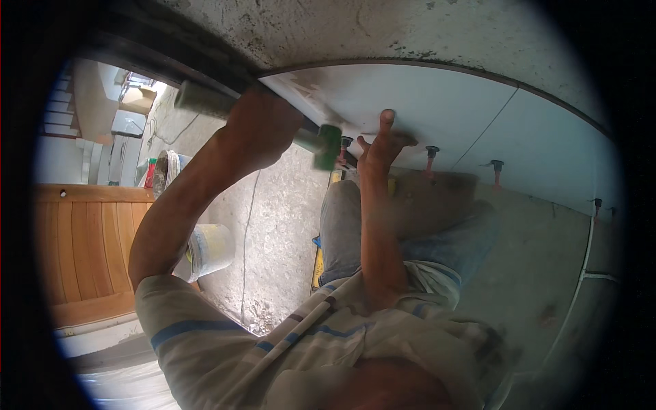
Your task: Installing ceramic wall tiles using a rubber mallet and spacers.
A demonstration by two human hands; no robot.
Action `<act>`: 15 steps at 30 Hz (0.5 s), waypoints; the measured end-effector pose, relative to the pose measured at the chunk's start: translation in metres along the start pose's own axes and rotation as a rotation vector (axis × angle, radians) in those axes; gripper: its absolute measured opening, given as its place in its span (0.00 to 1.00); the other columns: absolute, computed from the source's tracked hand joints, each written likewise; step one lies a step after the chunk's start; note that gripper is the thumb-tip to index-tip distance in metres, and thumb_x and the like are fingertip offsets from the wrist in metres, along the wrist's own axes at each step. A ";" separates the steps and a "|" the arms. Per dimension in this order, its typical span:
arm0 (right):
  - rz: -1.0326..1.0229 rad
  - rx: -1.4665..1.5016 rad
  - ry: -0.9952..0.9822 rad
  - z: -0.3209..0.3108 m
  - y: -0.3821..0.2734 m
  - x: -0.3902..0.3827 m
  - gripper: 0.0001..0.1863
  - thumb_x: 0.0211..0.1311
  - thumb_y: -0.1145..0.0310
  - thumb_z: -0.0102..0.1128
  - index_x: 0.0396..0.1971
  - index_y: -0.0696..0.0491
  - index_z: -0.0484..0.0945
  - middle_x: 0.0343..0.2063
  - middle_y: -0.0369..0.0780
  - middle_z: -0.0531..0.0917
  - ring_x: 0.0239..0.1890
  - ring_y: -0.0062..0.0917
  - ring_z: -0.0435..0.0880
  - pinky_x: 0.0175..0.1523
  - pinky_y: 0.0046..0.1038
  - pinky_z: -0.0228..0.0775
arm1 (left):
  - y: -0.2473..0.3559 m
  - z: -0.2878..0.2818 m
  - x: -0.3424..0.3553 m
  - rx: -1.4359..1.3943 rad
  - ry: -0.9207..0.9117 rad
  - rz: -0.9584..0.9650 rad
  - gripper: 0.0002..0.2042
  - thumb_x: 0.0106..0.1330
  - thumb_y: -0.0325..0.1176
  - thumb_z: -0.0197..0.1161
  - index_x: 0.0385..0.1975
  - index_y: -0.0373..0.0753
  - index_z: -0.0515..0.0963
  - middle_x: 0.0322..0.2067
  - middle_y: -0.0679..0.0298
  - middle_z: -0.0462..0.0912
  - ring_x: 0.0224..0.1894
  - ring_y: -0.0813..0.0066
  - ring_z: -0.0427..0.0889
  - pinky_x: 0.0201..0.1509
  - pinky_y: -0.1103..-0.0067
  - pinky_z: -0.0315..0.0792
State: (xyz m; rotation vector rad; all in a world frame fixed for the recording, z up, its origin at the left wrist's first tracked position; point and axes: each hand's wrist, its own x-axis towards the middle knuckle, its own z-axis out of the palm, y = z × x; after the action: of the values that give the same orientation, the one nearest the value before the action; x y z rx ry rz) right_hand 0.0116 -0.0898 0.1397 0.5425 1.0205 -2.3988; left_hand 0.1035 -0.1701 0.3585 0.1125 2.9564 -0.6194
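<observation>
My left hand (pixel 263 126) is wrapped round the handle of a mallet (pixel 329 147) with a green head. Slightly blurred, that head hangs beside the near edge of a white tile (pixel 430 102). My right hand (pixel 384 147) lies on the tile with its fingers spread, holding nothing. Along the tile's near edge sit red-and-black tile levelling clips; one clip (pixel 430 158) is just right of my right hand, another (pixel 497 171) farther right. Close to the mallet head is a further clip (pixel 346 142), partly hidden.
A yellow spirit level (pixel 318 266) lies beside my knee. White buckets (pixel 213 249) stand on the concrete floor at left, near a slatted wooden panel (pixel 89 246). A thin cord (pixel 250 225) runs across the floor. Rough concrete (pixel 437 31) borders the tiles' far edge.
</observation>
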 end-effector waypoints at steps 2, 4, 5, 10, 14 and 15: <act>0.012 0.038 0.015 0.000 -0.001 0.000 0.79 0.36 0.43 0.79 0.66 0.49 0.15 0.68 0.45 0.43 0.68 0.45 0.51 0.57 0.61 0.62 | 0.004 -0.001 0.000 0.032 -0.067 0.034 0.01 0.46 0.27 0.65 0.19 0.40 0.81 0.24 0.57 0.83 0.30 0.60 0.85 0.34 0.67 0.77; 0.005 0.043 0.015 0.001 -0.002 -0.001 0.79 0.35 0.43 0.79 0.66 0.49 0.15 0.68 0.45 0.43 0.68 0.45 0.51 0.57 0.61 0.62 | 0.009 -0.005 -0.005 0.062 -0.161 0.053 0.00 0.46 0.27 0.65 0.18 0.41 0.81 0.23 0.58 0.83 0.30 0.61 0.85 0.33 0.67 0.77; 0.006 0.044 0.016 0.001 -0.002 -0.001 0.79 0.35 0.43 0.79 0.66 0.49 0.15 0.68 0.45 0.43 0.68 0.45 0.51 0.57 0.61 0.63 | 0.011 -0.006 -0.008 0.051 -0.247 0.119 0.01 0.47 0.26 0.64 0.18 0.41 0.81 0.23 0.58 0.83 0.30 0.61 0.84 0.33 0.68 0.76; 0.012 0.040 0.016 0.002 -0.004 -0.004 0.79 0.35 0.43 0.79 0.67 0.50 0.15 0.68 0.46 0.44 0.68 0.45 0.51 0.57 0.61 0.62 | 0.004 -0.002 -0.004 0.008 -0.229 0.089 0.02 0.45 0.27 0.64 0.19 0.43 0.78 0.19 0.59 0.81 0.27 0.60 0.83 0.36 0.64 0.70; 0.030 0.055 0.026 0.002 -0.004 -0.004 0.79 0.37 0.44 0.79 0.66 0.50 0.15 0.68 0.46 0.47 0.67 0.45 0.52 0.58 0.62 0.61 | 0.002 -0.002 -0.002 0.067 0.247 0.180 0.02 0.48 0.28 0.60 0.20 0.43 0.78 0.21 0.60 0.80 0.29 0.58 0.82 0.41 0.63 0.71; 0.027 0.054 0.027 0.001 -0.004 -0.003 0.79 0.37 0.44 0.79 0.66 0.50 0.15 0.68 0.46 0.47 0.67 0.45 0.52 0.58 0.62 0.61 | 0.005 -0.003 -0.004 0.066 0.249 0.181 0.02 0.48 0.28 0.60 0.20 0.43 0.78 0.21 0.60 0.80 0.29 0.58 0.82 0.41 0.63 0.71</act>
State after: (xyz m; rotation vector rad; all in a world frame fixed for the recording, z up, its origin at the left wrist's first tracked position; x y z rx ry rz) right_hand 0.0118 -0.0875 0.1445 0.6052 0.9554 -2.4070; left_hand 0.1075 -0.1646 0.3598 0.4919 3.1105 -0.7258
